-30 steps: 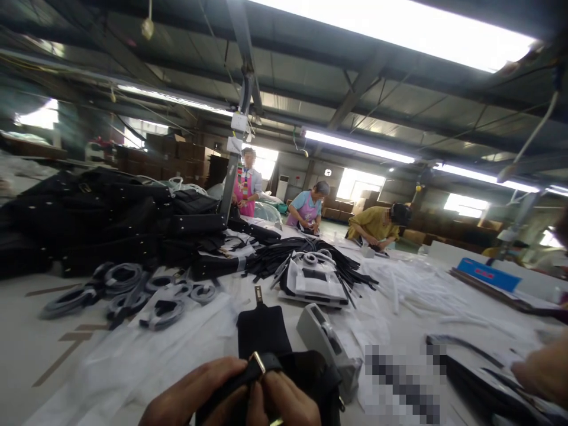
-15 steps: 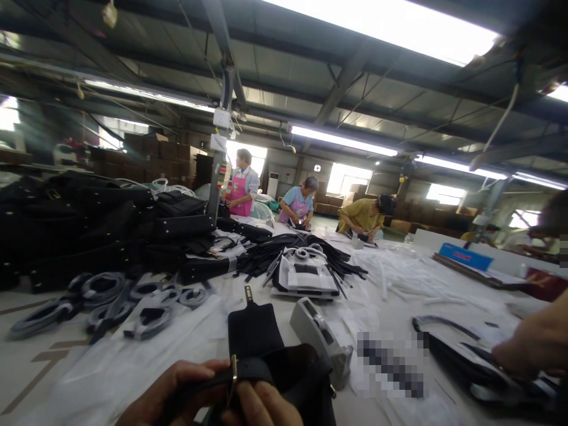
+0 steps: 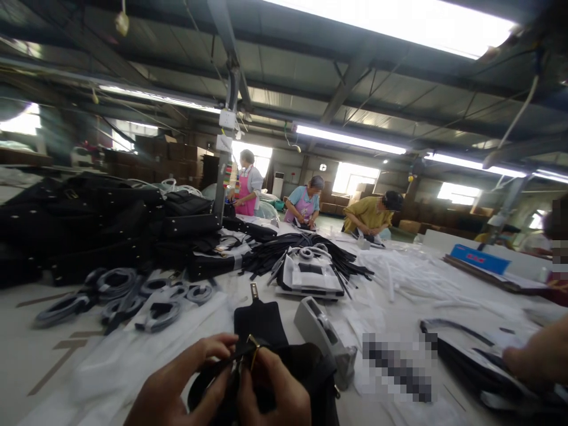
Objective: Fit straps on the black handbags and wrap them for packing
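A black bag (image 3: 323, 378) is in front of me at the bottom of the view. Its flap (image 3: 261, 321), with a small metal tab at the tip, lies folded back away from me. My left hand (image 3: 171, 381) is closed on a black strap (image 3: 203, 378) that curves beside the bag. Between thumb and fingers, my right hand (image 3: 281, 387) pinches a gold buckle (image 3: 254, 350) at the strap's end. The fingertips of both hands nearly meet there. Part of the bag and strap is hidden behind my hands.
A grey tape dispenser (image 3: 326, 337) stands just right of the bag. Black bags (image 3: 106, 219) are heaped at left, with wrapped coiled straps (image 3: 118, 284) before them. A wrapped bag (image 3: 310, 272) lies ahead. At right, another person's hand (image 3: 535, 355) touches a black bag. Several co-workers stand beyond.
My right fingers have moved up onto the buckle, which now tilts. My left hand has turned, its fingers pinching the strap closer to the buckle. The view has shifted slightly.
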### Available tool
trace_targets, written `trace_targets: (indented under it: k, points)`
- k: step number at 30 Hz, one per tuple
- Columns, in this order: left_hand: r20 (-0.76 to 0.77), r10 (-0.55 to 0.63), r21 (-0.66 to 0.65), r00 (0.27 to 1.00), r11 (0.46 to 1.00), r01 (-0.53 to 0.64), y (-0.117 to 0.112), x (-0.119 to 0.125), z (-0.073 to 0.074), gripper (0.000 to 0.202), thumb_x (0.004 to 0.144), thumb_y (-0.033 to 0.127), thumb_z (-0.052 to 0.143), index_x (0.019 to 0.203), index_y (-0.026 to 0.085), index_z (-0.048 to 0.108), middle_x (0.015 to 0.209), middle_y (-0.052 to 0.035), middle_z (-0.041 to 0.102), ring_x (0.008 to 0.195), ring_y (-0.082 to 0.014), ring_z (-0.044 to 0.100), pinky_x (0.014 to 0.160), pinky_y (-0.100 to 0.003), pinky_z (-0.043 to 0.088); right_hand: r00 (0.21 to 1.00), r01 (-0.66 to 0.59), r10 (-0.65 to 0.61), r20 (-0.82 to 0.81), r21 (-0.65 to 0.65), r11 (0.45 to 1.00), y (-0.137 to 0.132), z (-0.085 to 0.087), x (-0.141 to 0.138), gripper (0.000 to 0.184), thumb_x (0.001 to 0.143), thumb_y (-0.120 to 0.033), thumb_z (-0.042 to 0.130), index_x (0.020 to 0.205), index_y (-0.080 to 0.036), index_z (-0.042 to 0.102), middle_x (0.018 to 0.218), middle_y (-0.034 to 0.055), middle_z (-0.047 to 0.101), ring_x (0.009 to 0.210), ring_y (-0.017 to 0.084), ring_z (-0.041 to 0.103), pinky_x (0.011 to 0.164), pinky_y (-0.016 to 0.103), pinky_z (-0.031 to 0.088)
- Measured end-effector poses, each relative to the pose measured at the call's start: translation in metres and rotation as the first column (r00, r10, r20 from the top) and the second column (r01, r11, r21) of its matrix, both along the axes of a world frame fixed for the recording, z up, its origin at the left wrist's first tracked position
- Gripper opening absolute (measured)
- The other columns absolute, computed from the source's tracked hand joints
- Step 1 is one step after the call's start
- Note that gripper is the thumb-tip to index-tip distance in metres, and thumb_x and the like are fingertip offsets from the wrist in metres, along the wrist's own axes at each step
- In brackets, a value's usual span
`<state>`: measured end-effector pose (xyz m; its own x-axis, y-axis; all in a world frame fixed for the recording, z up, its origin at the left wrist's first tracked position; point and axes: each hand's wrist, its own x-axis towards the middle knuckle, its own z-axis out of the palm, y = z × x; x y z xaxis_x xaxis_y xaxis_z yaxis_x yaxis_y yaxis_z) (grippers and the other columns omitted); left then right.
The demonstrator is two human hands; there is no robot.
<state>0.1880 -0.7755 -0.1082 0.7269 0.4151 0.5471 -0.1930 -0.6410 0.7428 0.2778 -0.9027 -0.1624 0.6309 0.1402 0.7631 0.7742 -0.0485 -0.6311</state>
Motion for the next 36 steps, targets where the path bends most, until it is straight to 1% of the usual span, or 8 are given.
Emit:
trace_targets:
  k: [2,6,9,16,22,26,30,36]
  points:
    - [0.012,-0.008,0.122,1.000,0.993,0.006,0.007,0.004,0.007,0.019,0.081,0.033,0.074,0.100,0.033,0.074,0.106,0.0030,0.081,0.095,-0.0193,0.078,0.082,-0.016,0.060,0.999,-0.044,0.044,-0.016,0.006,0.999,0.001,0.005,0.000,0.021,0.087,-0.024,0.058,0.104,-0.021,0.070,0.081,0.0028,0.077,0.065,0.016,0.075,0.063,0.018,0.060]
    - [-0.046,-0.151,0.176,0.987,0.972,0.157,0.017,0.012,0.022,0.026,0.084,0.029,0.072,0.109,0.034,0.077,0.108,0.0022,0.082,0.097,-0.0206,0.078,0.090,-0.022,0.060,0.986,-0.147,0.143,-0.083,-0.033,0.989,-0.005,0.020,-0.002,0.021,0.092,-0.026,0.056,0.107,-0.022,0.070,0.090,0.0040,0.077,0.078,0.018,0.076,0.074,0.021,0.061]
    - [-0.072,-0.186,0.117,0.980,0.974,0.194,0.017,0.013,0.027,0.019,0.084,0.032,0.073,0.102,0.032,0.080,0.106,-0.0003,0.082,0.097,-0.0230,0.077,0.090,-0.027,0.061,0.975,-0.186,0.173,-0.141,-0.088,0.979,-0.013,0.029,-0.003,0.018,0.092,-0.023,0.059,0.106,-0.022,0.070,0.091,0.0024,0.077,0.078,0.016,0.076,0.074,0.019,0.060]
    - [-0.028,-0.175,0.024,0.984,0.984,0.176,0.001,0.011,0.029,0.014,0.089,0.024,0.068,0.096,0.027,0.079,0.097,0.0013,0.082,0.091,-0.0183,0.076,0.084,-0.021,0.058,0.985,-0.108,0.094,-0.147,-0.091,0.990,-0.016,0.035,-0.002,0.006,0.088,-0.026,0.068,0.087,-0.022,0.073,0.072,-0.0017,0.074,0.060,0.013,0.071,0.062,0.015,0.057]
    - [0.000,-0.091,-0.174,0.996,0.981,0.089,-0.002,0.011,0.013,0.017,0.091,0.031,0.064,0.100,0.028,0.079,0.082,0.0039,0.080,0.063,-0.0134,0.072,0.063,-0.018,0.058,0.972,-0.114,0.110,-0.206,-0.009,0.993,-0.007,0.028,-0.007,0.010,0.089,-0.030,0.066,0.089,-0.022,0.072,0.071,-0.0017,0.073,0.059,0.012,0.070,0.061,0.015,0.055]
    - [0.050,-0.029,-0.226,0.998,0.973,0.039,-0.003,0.014,0.004,0.016,0.090,0.031,0.064,0.095,0.029,0.078,0.081,0.0038,0.079,0.070,-0.0153,0.073,0.069,-0.020,0.060,0.959,-0.138,0.135,-0.248,0.006,0.990,-0.004,0.028,-0.008,0.013,0.090,-0.032,0.065,0.095,-0.022,0.072,0.077,-0.0009,0.075,0.066,0.013,0.073,0.066,0.016,0.056]
    - [0.064,0.033,-0.277,0.997,0.961,-0.014,-0.006,0.016,0.007,0.013,0.089,0.032,0.064,0.092,0.027,0.076,0.069,0.0050,0.075,0.065,-0.0149,0.072,0.066,-0.020,0.059,0.924,-0.182,0.172,-0.343,0.004,0.983,-0.003,0.034,-0.008,0.017,0.089,-0.036,0.066,0.084,-0.020,0.070,0.070,-0.0001,0.073,0.063,0.015,0.071,0.062,0.018,0.056]
    - [0.002,-0.020,-0.296,1.000,0.955,0.019,0.001,0.018,0.013,0.018,0.091,0.039,0.062,0.096,0.026,0.073,0.068,0.0040,0.073,0.068,-0.0161,0.070,0.067,-0.021,0.057,0.876,-0.237,0.247,-0.415,0.077,0.968,-0.001,0.041,-0.006,0.022,0.088,-0.039,0.066,0.078,-0.019,0.067,0.068,0.0017,0.072,0.064,0.017,0.071,0.061,0.019,0.056]
